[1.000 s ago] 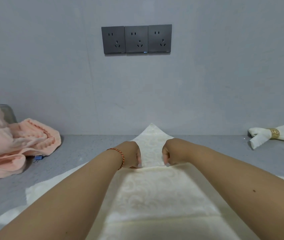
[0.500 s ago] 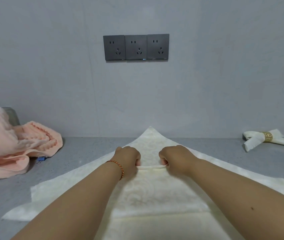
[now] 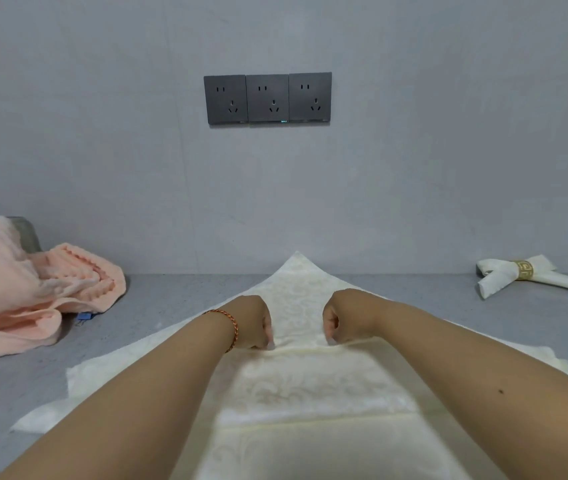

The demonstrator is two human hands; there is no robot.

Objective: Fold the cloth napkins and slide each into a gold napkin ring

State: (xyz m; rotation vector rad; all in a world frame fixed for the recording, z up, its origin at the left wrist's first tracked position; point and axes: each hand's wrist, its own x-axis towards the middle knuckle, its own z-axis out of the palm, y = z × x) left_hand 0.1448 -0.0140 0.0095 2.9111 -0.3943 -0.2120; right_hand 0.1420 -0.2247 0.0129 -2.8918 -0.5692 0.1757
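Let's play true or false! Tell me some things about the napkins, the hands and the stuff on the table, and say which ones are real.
1. Both hands, the left hand and the right hand, pinch a fold of the cream napkin. True.
2. The finished napkin at the far right has a gold ring around it. True.
3. A green towel lies on the left. False: the towel is pink.
4. The bracelet is on the right wrist. False: it is on the left wrist.
5. The wall has three sockets side by side. True.
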